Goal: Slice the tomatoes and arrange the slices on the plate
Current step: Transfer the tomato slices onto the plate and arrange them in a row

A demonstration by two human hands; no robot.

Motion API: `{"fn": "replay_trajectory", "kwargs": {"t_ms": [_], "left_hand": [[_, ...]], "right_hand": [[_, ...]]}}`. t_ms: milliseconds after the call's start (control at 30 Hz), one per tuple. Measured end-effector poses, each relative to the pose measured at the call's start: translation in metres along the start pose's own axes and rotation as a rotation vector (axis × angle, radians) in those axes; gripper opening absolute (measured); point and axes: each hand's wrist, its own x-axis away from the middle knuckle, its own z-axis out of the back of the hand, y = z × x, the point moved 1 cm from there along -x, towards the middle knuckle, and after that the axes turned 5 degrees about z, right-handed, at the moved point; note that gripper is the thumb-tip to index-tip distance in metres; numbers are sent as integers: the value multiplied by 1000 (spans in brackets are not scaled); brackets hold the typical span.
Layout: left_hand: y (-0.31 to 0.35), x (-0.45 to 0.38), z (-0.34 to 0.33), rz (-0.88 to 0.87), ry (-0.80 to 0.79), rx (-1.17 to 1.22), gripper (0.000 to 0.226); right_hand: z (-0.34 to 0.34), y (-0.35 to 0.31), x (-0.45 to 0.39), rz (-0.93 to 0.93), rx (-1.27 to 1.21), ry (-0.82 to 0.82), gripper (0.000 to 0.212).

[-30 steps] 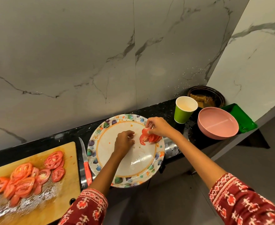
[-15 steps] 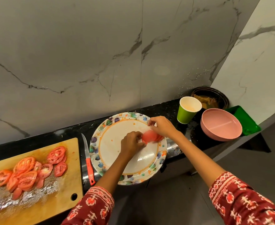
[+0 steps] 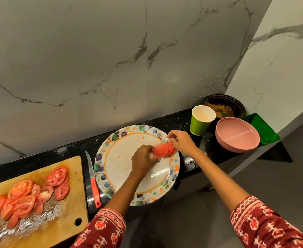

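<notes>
A round plate [image 3: 122,158] with a leafy coloured rim lies on the black counter. A small fanned stack of red tomato slices [image 3: 165,149] sits at the plate's right side, between my two hands. My left hand [image 3: 143,159] has its fingers curled and pinches the near end of the stack. Over the far right end, my right hand [image 3: 182,142] holds the slices with bent fingers. Several more cut tomato slices [image 3: 27,196] lie on the wooden cutting board [image 3: 72,203] at the left.
A knife [image 3: 93,181] with a red handle lies between board and plate. To the right stand a green paper cup [image 3: 200,122], a pink bowl [image 3: 236,135], a dark dish [image 3: 224,106] and a green tray [image 3: 261,127]. The marble wall is behind; the counter edge is close.
My left hand has moved right across the plate and taken hold of the slices. The stack under my right hand has spread into a fan lying lower on the plate.
</notes>
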Motion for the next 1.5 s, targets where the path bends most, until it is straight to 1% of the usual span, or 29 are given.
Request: {"fn": "replay_trajectory", "kwargs": {"t_ms": [67, 133, 233, 267, 333, 433, 567, 633, 767, 900, 1067, 1200, 1367, 1500], "left_hand": [[1, -2, 0, 3, -37, 26, 55], [2, -5, 0, -2, -79, 35, 60], [5, -11, 1, 5, -112, 55, 65], [6, -13, 0, 3, -120, 53, 65], [7, -15, -2, -11, -132, 38, 66], [9, -14, -4, -12, -122, 9, 72], [13, -14, -6, 5, -106, -44, 78], [14, -14, -7, 5, -96, -68, 76], [15, -14, -9, -5, -93, -100, 74], [15, -15, -8, 13, -98, -124, 79], [16, -13, -10, 11, -51, -129, 73], [14, -14, -8, 11, -86, -123, 77], [9, -16, -3, -23, -89, -107, 60], [6, -18, -2, -29, -99, -91, 54]], "right_hand": [[3, 5, 1, -17, -52, -5, 23], [5, 10, 2, 7, -64, -90, 29], [4, 17, 5, 37, 20, -273, 54], [2, 18, 6, 38, 41, -293, 60], [-3, 21, 8, 40, 55, -277, 65], [-5, 22, 7, 49, 76, -251, 66], [-1, 24, 4, 63, 126, -285, 69], [1, 24, 4, 96, 136, -313, 71], [2, 24, 5, 130, 110, -300, 67], [1, 23, 4, 112, 40, -323, 71], [0, 23, 3, 125, 43, -313, 68], [3, 23, 2, 124, 24, -319, 73], [-1, 18, 1, 175, 29, -280, 65], [-9, 14, 1, 211, 76, -283, 63]]}}
